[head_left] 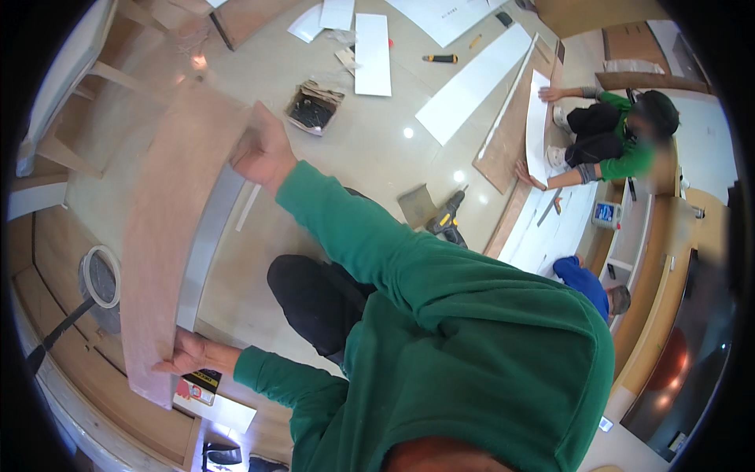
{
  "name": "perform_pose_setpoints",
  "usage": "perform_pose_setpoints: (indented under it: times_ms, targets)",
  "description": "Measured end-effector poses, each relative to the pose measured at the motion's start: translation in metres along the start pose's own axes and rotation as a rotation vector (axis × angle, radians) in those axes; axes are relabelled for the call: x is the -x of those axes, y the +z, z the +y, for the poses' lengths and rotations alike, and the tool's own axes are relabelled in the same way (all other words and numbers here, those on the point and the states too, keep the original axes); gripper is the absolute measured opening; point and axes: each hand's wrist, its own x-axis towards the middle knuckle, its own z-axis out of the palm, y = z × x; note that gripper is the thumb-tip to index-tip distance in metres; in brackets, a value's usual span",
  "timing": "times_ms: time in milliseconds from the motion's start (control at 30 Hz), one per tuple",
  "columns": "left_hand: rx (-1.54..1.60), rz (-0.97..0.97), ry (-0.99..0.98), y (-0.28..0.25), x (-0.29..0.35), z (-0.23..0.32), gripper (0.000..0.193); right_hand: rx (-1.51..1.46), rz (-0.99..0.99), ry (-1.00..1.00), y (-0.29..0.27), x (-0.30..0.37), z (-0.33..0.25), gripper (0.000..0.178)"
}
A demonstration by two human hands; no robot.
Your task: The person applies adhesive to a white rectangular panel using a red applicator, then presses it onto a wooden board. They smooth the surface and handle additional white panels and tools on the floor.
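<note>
A long, pinkish-brown wooden board (169, 228) slants across the left of the head view, its upper end blurred. Round its near end, my left hand (191, 352) is closed on the edge. Farther up, my right hand (266, 149) grips the same board by its right edge, with some fingers hidden behind it. Beside the board shows a pale strip (214, 236). My dark-trousered knee (314, 303) is bent between my arms. An open box of dark small parts (313, 108) sits on the floor beyond my right hand.
A cordless drill (448, 216) lies right of my right arm. White panels (372, 55) and a utility knife (440, 58) lie farther off. At right, a person in green (621, 141) handles a white panel (537, 130); another wears blue (582, 285). Pale furniture (67, 86) stands left.
</note>
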Motion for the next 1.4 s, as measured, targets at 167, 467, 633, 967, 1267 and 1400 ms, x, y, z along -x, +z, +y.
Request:
perform_pose_setpoints:
  times_ms: [167, 467, 633, 967, 1267, 1400]
  targets:
    - [-0.042, 0.043, -0.329, 0.003, -0.007, -0.041, 0.064, -0.265, 0.072, -0.152, -0.117, -0.043, -0.048, 0.066]
    - [-0.055, 0.278, -0.295, -0.093, 0.041, -0.085, 0.058, -0.082, 0.026, 0.014, -0.158, -0.067, -0.115, 0.066]
    - [-0.134, 0.442, -0.306, -0.118, 0.061, -0.091, 0.061, 0.107, 0.195, 0.263, -0.169, -0.013, -0.154, 0.073]
    - [-0.201, 0.414, -0.656, -0.152, 0.016, -0.035, 0.043, 1.987, 1.872, -0.899, -0.178, 0.377, -0.392, 0.057]
    - [-0.560, 0.768, -0.566, -0.108, 0.009, -0.078, 0.043, 2.401, 1.929, -0.598, -0.211, 0.433, -0.460, 0.105]
    - [-0.943, 0.663, -0.640, -0.050, 0.082, -0.118, 0.057, 2.502, 1.660, -0.707, -0.185, 0.417, -0.438, 0.065]
